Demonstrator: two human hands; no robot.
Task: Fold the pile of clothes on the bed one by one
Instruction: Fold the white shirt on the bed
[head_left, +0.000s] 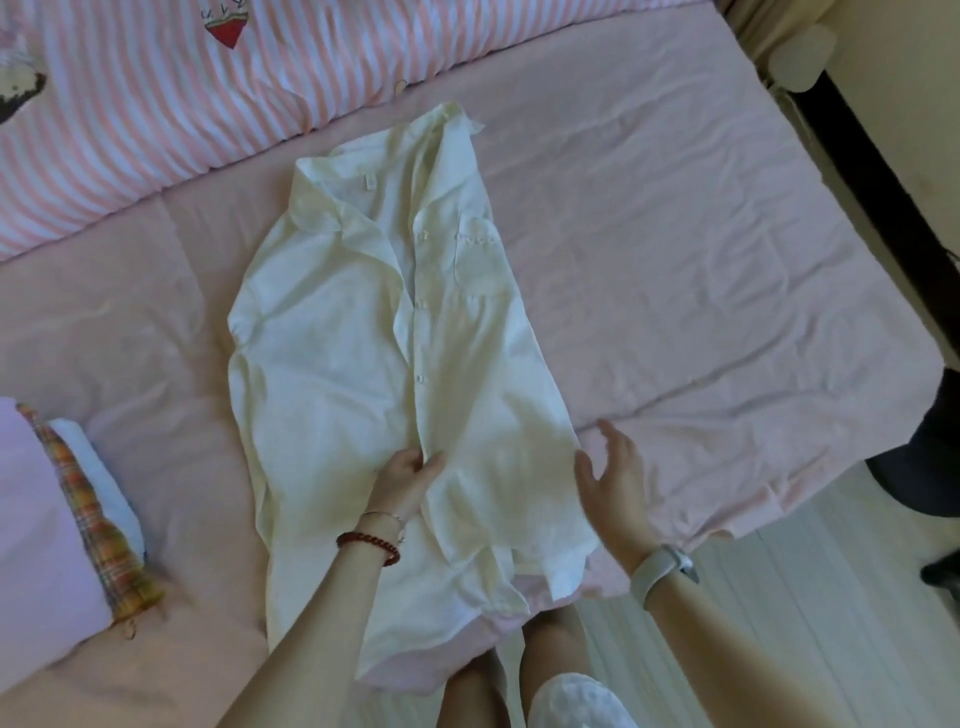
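White cotton-looking shirt (395, 332) lies spread on the pink bed sheet (701, 249), collar toward the striped duvet (130, 104), hem hanging over the near edge by your knees. Your left hand (408, 480), with the red bead bracelet (369, 545) on its wrist, sits on the button placket low down; its fingers look curled onto the cloth, pinching it, though the fold partly hides them. Your right hand (613, 473), watch (665, 569) on the wrist, hovers loose and spread just beside the shirt's right edge, holding nothing. At the left, folded clothes (78, 499) are stacked on the bed.
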